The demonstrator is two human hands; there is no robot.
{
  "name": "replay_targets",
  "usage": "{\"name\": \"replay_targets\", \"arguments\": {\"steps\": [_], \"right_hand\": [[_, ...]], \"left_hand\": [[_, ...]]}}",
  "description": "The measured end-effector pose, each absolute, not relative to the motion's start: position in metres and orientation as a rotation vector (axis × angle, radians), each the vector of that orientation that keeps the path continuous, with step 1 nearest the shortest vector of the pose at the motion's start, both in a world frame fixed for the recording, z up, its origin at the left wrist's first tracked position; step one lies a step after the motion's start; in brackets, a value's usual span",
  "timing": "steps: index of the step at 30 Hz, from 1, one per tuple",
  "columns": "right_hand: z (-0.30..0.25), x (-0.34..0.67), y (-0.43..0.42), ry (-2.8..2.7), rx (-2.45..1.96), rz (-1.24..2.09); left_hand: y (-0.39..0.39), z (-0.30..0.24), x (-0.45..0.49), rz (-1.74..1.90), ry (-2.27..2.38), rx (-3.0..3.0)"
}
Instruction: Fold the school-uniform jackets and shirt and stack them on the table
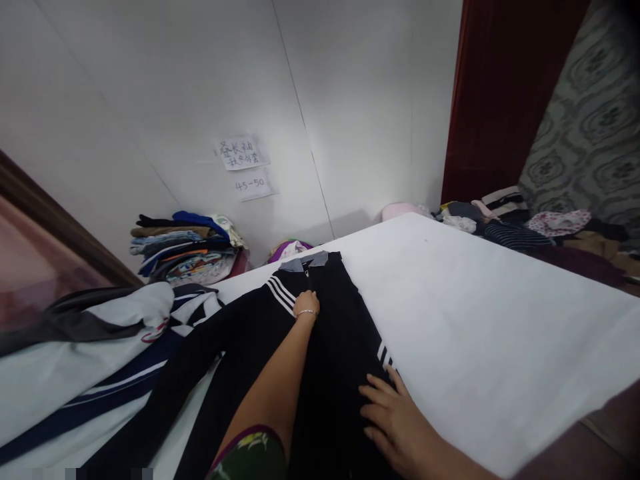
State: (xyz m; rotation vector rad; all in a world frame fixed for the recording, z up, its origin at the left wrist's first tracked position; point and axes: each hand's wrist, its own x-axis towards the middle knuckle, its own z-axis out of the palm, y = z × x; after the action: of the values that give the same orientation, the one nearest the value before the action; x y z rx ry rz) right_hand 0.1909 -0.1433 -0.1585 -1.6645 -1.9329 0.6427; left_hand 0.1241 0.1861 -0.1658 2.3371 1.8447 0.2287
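Note:
A black jacket with white stripes and a grey collar lies spread on a white table. My left hand reaches far forward and rests on the jacket's chest just below the collar, fingers curled down out of sight. My right hand lies flat and open on the jacket's near right edge, fingers spread beside the white stripes of the sleeve.
A heap of white and navy clothes lies at the left. A stack of folded clothes stands at the back by the wall, under two paper notes. More garments are piled at the far right near a dark red curtain.

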Motion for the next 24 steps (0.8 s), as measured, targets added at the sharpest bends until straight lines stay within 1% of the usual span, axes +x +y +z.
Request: {"name": "replay_targets", "arguments": {"steps": [3, 8, 13, 15, 19, 24], "right_hand": [[-0.157, 0.192, -0.144, -1.968, -1.601, 0.584], [-0.161, 0.187, -0.142, -2.039, -1.656, 0.769], [-0.165, 0.193, -0.146, -1.992, -1.604, 0.776], [-0.169, 0.203, -0.15, -1.88, -1.604, 0.702], [-0.18, 0.227, -0.158, -1.502, -1.743, 0.556], [-0.186, 0.234, -0.174, -1.227, -1.758, 0.744]], "left_hand": [[0.185, -0.168, 0.124, 0.254, 1.836, 2.354], [0.183, -0.166, 0.122, 0.297, 1.831, 2.366], [0.169, -0.148, 0.122, 0.385, 1.71, 2.481], [0.155, -0.141, 0.12, 0.423, 1.586, 2.574], [0.11, -0.139, 0.109, 0.415, 1.274, 2.723], [0.044, -0.154, 0.083, 0.33, 0.933, 2.8]]}}
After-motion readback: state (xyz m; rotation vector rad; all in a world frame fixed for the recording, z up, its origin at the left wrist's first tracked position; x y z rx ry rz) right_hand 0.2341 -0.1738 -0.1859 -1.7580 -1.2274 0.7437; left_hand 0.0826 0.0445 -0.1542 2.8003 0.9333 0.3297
